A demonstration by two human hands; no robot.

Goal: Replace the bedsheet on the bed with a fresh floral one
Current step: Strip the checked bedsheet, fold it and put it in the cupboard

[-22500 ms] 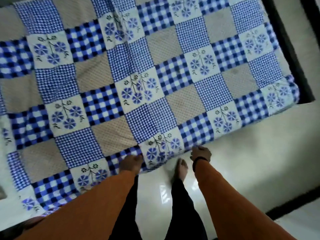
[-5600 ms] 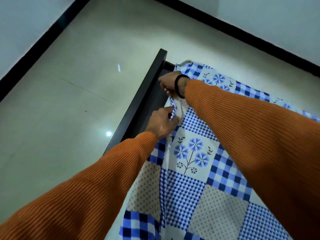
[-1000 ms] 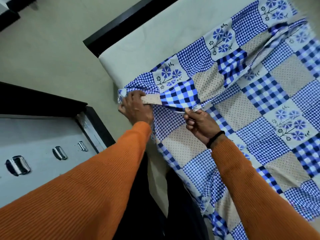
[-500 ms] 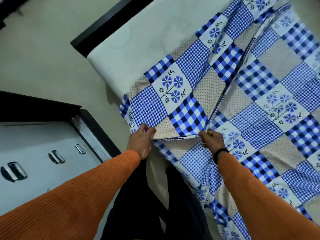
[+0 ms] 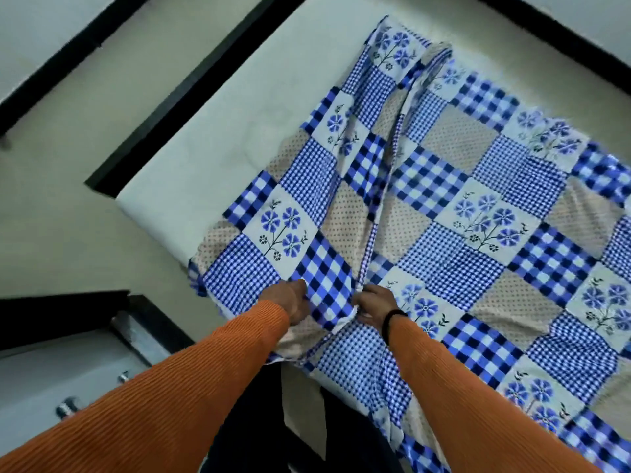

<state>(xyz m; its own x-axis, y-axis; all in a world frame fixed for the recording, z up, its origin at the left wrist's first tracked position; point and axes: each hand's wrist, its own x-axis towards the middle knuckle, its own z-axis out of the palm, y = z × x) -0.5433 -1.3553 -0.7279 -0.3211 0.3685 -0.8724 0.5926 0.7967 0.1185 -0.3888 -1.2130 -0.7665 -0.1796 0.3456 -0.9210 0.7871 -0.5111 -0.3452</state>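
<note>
Blue-and-white floral patchwork bedsheet (image 5: 478,213) lay over the right part of the mattress (image 5: 218,138), a folded-back flap bunched toward the near edge, bare mattress showing at left. Left hand (image 5: 288,303) and right hand (image 5: 374,307) each gripped the flap's edge, fingers curled into cloth, close together.

The bedsheet (image 5: 478,213) lies on the mattress (image 5: 211,138), covering its right part; the left part is bare. A folded-over flap lies on the sheet's left portion. The left hand (image 5: 286,302) and right hand (image 5: 375,303) grip the near edge, side by side. A cabinet (image 5: 51,370) stands lower left.
</note>
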